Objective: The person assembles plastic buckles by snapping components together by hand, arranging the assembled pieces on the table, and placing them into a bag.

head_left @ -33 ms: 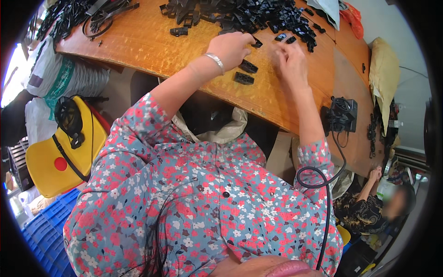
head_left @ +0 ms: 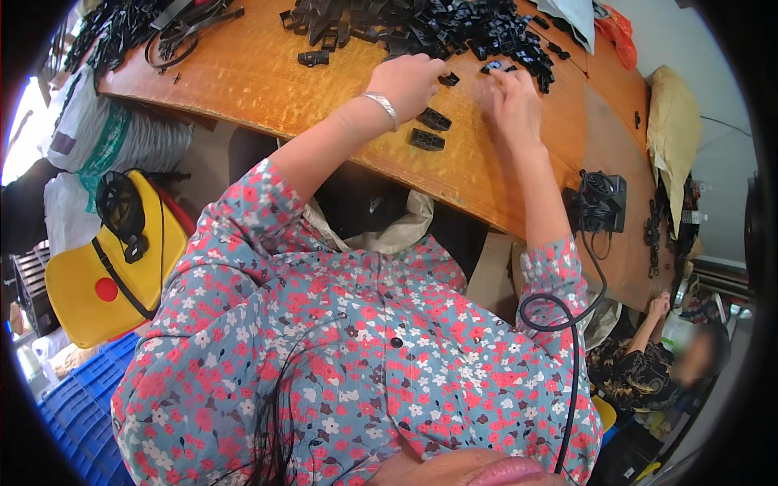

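Note:
My left hand (head_left: 408,83), with a silver bracelet at its wrist, reaches over the wooden table with its fingers bent together. Its fingertips are closed on a small black plastic piece (head_left: 449,79), buckle-like in shape. To the right, my right hand (head_left: 519,105) has its fingers curled, and the thumb side is smeared by motion. Its fingertips are at a small black plastic piece (head_left: 493,66); whether they grip it is unclear. Between the hands and nearer to me lie two black blocks, a farther one (head_left: 434,120) and a nearer one (head_left: 427,140).
A big heap of black plastic pieces (head_left: 438,28) covers the table's (head_left: 251,73) far side. One loose piece (head_left: 313,57) lies left of it. A black cable bundle (head_left: 601,194) sits at right; a yellow chair (head_left: 121,267) stands left. Another person (head_left: 640,364) sits at the far right.
My right hand has moved slightly away from me, its fingertips now partly over the small black pieces there. The left hand has shifted a little, and the piece at its fingertips sits slightly lower.

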Demonstrator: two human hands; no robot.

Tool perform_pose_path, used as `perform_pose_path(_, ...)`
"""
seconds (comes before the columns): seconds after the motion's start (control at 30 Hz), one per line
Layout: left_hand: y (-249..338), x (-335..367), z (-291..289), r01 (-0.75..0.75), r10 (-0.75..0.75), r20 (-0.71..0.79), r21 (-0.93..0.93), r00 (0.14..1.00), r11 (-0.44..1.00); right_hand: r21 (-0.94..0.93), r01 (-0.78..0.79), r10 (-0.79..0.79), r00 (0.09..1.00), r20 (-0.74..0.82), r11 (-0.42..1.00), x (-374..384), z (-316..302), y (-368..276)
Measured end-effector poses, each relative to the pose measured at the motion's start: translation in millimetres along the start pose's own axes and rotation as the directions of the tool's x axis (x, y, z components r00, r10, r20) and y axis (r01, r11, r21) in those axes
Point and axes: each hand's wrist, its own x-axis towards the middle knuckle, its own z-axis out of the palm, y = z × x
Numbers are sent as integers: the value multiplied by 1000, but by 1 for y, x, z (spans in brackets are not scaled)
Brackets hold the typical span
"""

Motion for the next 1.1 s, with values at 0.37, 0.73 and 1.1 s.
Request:
perform_pose_path(0.37,7,13,6,-102,117,-110,138,987,985,-222,-92,114,989,90,971,39,5,4)
perform_pose_path(0.73,-6,-9,-4,-37,26,-124,-86,992,996,-18,-177,178,975,134,984,-7,-13,-12)
perform_pose_path(1.1,-11,-17,-1,82,-86,-32,-101,996,991,239,94,-98,995,6,967,-3,-1,-69)
